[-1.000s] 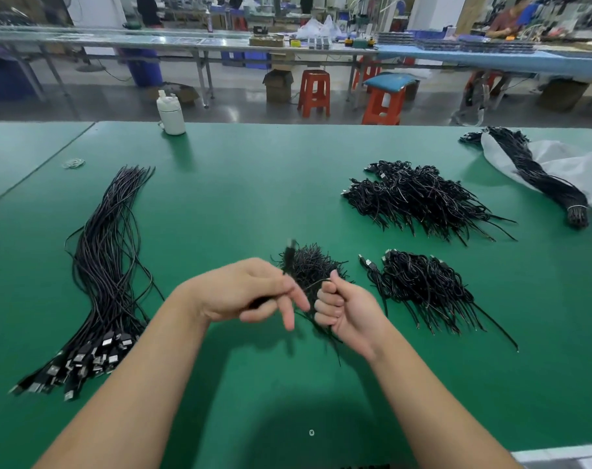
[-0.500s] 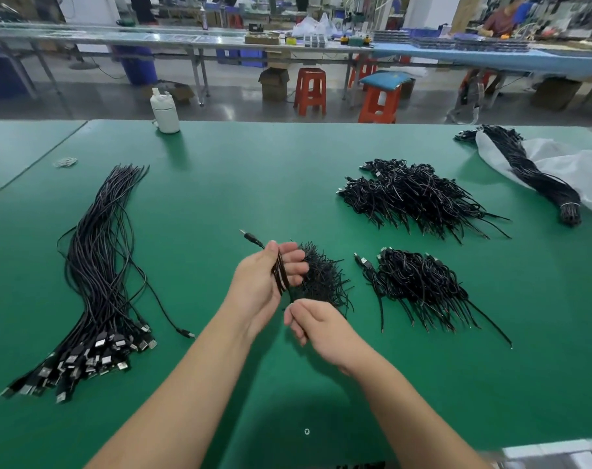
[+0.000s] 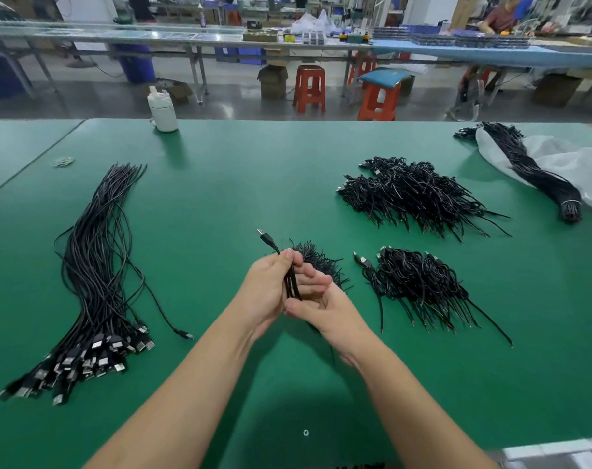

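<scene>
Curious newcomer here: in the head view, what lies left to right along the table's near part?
Long cable bundle → left hand gripping the folded cable → right hand → coiled cable pile.

The bench (image 3: 254, 184) wears a matt green mat, smooth with a faint sheen. The folded cable (image 3: 291, 282) in the left hand (image 3: 270, 292) has a black, slightly glossy plastic jacket; its plug (image 3: 265, 236) is moulded black plastic with a bright metal tip. The long cable bundle (image 3: 98, 258) ends in silvery metal connectors (image 3: 94, 353). The bottle (image 3: 164, 111) is smooth white plastic, the bag (image 3: 575, 167) thin, milky, crinkled film, the stool (image 3: 308, 88) glossy orange plastic
</scene>
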Available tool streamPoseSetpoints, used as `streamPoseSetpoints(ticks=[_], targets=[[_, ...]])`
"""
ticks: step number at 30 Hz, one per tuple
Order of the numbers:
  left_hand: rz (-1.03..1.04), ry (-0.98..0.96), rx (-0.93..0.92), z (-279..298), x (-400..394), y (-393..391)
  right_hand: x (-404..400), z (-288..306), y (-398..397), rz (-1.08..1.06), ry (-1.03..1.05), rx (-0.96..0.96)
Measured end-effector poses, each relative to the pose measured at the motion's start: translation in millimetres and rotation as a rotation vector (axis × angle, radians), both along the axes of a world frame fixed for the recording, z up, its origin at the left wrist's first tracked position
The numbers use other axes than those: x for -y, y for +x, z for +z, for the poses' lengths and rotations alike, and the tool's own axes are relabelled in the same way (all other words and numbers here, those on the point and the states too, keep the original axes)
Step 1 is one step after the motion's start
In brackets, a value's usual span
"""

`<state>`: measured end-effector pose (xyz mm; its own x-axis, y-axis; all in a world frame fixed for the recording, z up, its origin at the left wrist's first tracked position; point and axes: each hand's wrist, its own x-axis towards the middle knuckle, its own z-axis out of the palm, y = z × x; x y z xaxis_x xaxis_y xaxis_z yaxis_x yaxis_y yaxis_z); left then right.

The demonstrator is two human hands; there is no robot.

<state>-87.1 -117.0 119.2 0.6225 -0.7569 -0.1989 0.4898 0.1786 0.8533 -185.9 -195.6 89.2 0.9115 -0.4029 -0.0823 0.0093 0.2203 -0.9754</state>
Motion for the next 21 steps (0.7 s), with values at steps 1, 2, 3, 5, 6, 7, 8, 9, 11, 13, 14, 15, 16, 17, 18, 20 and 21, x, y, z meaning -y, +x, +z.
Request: streamPoseSetpoints(ticks=[1, 2, 3, 5, 6, 7, 8, 9, 11, 13, 14, 15, 16, 17, 18, 20, 21], targets=[[-0.03, -0.03, -0.015, 0, 0, -1, -1, 0, 1, -0.009, 0.015, 0.011], [-0.057, -0.057, -0.022, 0, 1, -2, -1, -1, 1, -0.019, 0.031, 0.024], [-0.079, -0.077, -0.021, 0, 1, -2, -1, -1, 2, -0.035, 0.05, 0.039], [-0.115, -0.088, -0.014, -2, 2, -4, -4, -2, 2, -0.071, 0.092, 0.059], [-0.134, -0.081, -0.009, -3, 2, -4, -6, -4, 2, -0.093, 0.105, 0.064], [-0.156, -0.073, -0.005, -3, 2, -4, -7, -7, 2, -0.114, 0.107, 0.066], [-0.186, -0.069, -0.003, -4, 2, -4, -8, -10, 1, -0.134, 0.103, 0.065], [-0.222, -0.065, -0.006, -4, 1, -4, -8, -12, 0, -0.154, 0.099, 0.059], [-0.309, -0.039, -0.009, -1, -2, -1, -7, -16, -3, -0.187, 0.102, 0.041], [-0.406, 0.03, 0.052, 1, -5, 2, -5, -21, -4, -0.173, 0.145, 0.045], [-0.447, 0.068, 0.094, 1, -6, 4, -4, -23, -5, -0.154, 0.156, 0.051], [-0.473, 0.101, 0.128, 2, -5, 5, -4, -25, -5, -0.141, 0.152, 0.053], [-0.485, 0.129, 0.154, 2, -5, 6, -3, -27, -5, -0.134, 0.14, 0.051], [-0.487, 0.151, 0.175, 2, -4, 7, -3, -28, -5, -0.128, 0.126, 0.046], [-0.491, 0.168, 0.188, 3, -3, 8, -2, -29, -5, -0.122, 0.107, 0.04], [-0.508, 0.186, 0.192, 6, -3, 7, -1, -31, -5, -0.107, 0.075, 0.021], [-0.519, 0.191, 0.189, 8, -3, 6, 0, -32, -5, -0.104, 0.069, 0.009]])
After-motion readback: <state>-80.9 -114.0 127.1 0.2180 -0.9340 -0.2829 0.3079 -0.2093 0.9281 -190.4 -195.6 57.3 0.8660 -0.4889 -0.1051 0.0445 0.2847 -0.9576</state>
